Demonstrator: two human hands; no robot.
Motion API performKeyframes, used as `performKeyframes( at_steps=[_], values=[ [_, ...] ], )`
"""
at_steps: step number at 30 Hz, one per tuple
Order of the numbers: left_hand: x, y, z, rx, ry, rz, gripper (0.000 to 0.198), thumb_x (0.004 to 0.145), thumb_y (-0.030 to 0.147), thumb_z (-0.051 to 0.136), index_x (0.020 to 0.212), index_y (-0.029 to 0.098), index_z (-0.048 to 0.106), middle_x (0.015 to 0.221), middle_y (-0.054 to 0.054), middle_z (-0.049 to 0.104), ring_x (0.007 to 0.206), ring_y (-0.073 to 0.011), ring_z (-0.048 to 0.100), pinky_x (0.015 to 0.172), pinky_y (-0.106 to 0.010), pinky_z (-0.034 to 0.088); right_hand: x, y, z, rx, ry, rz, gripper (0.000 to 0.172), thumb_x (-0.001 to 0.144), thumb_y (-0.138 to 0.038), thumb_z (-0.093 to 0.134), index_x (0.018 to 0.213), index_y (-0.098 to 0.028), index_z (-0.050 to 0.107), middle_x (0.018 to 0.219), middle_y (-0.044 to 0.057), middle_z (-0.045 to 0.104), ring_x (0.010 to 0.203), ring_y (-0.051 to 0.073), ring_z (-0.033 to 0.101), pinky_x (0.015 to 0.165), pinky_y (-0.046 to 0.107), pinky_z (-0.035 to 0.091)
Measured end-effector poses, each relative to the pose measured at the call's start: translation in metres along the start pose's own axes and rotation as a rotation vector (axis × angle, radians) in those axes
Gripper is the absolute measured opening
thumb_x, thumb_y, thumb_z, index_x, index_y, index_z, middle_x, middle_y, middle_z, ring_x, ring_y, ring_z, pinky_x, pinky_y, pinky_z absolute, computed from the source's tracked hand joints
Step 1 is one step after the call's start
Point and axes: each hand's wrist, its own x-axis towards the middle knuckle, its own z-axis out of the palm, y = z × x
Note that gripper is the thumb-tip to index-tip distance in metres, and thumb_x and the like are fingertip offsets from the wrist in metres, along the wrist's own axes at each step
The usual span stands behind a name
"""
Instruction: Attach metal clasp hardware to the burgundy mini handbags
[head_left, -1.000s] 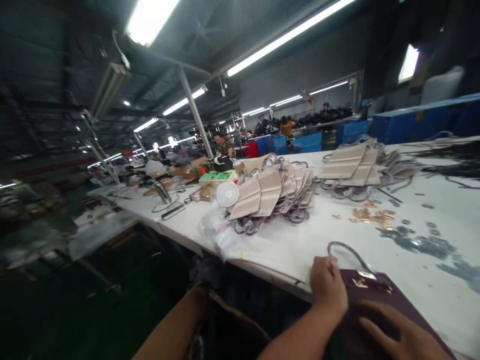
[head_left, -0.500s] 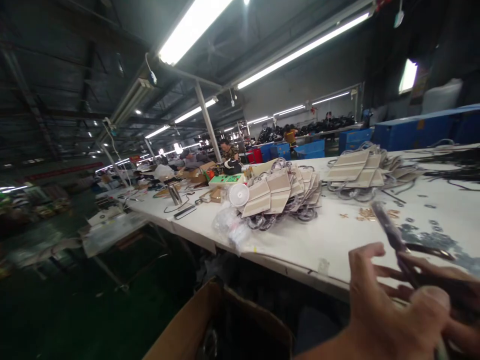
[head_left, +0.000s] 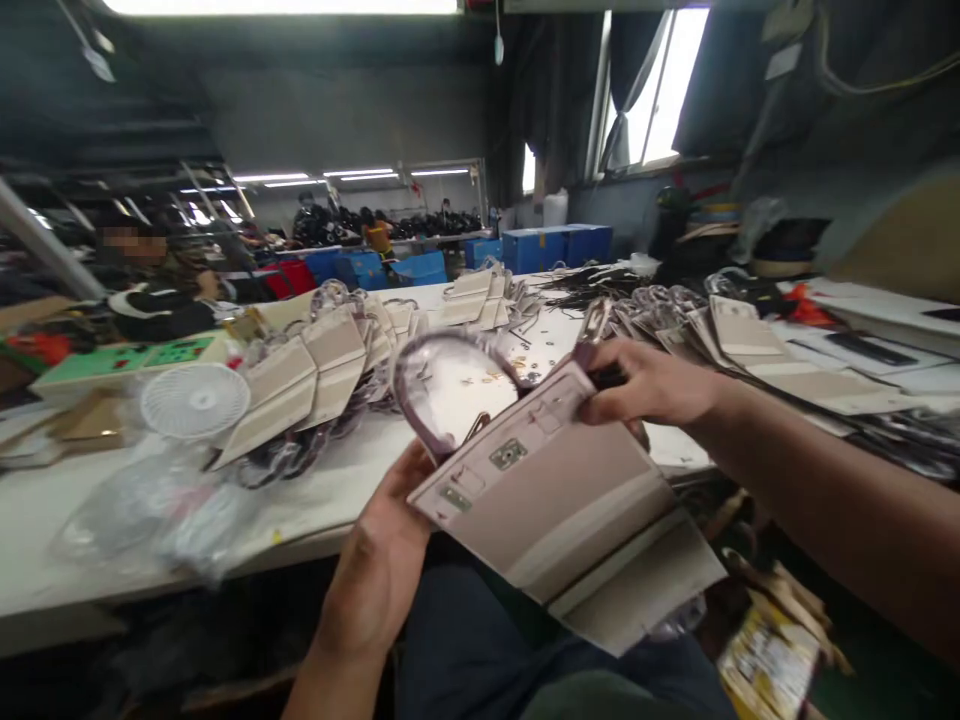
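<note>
I hold a beige bag panel with small metal fittings and a curved wrapped handle over my lap, in front of the white table. My left hand grips its lower left corner from underneath. My right hand is closed on the panel's upper right edge, next to a metal ring. The panel's pale inner side faces up, tilted toward me.
Stacks of similar beige panels with handles lie on the table, with more to the right. A small white fan and clear plastic bags sit at the left. Another person sits behind. Blue crates stand at the back.
The view swung right and down. The dark panel I pressed on the table is out of sight; both hands now hold a beige panel up over my lap.
</note>
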Motion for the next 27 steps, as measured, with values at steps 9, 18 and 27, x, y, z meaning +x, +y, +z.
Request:
performKeyframes(
  at_steps=[9, 18, 27],
  values=[
    [-0.013, -0.108, 0.002, -0.128, -0.029, -0.594, 0.049, 0.077, 0.046, 0.083, 0.114, 0.015, 0.078, 0.108, -0.014, 0.078, 0.110, -0.0350, 0.071, 0.100, -0.047, 0.055, 0.073, 0.108, 0.011, -0.304, -0.654, 0.261, 0.028, 0.069, -0.036, 0.080, 0.078, -0.011, 0.072, 0.055, -0.004, 0.060, 0.041, 0.009, 0.052, 0.035, 0.017, 0.038],
    [0.001, -0.154, -0.006, 0.574, 0.344, -0.200, 0.050, 0.080, 0.050, 0.074, 0.118, 0.018, 0.076, 0.118, -0.013, 0.073, 0.116, -0.0339, 0.065, 0.108, -0.047, 0.048, 0.142, 0.168, 0.021, -0.297, -0.791, 0.407, 0.031, 0.068, -0.035, 0.077, 0.088, -0.014, 0.069, 0.054, -0.006, 0.056, 0.039, 0.010, 0.046, 0.034, 0.020, 0.036],
    [0.016, -0.155, -0.041, 0.253, 0.106, -0.614, 0.057, 0.082, 0.060, 0.070, 0.114, 0.014, 0.079, 0.105, -0.013, 0.080, 0.098, -0.0350, 0.074, 0.085, -0.041, 0.060, 0.170, 0.194, 0.040, -0.474, -0.902, 0.487, 0.029, 0.069, -0.038, 0.079, 0.081, -0.015, 0.067, 0.052, -0.006, 0.055, 0.043, 0.011, 0.049, 0.040, 0.022, 0.036]
  ],
)
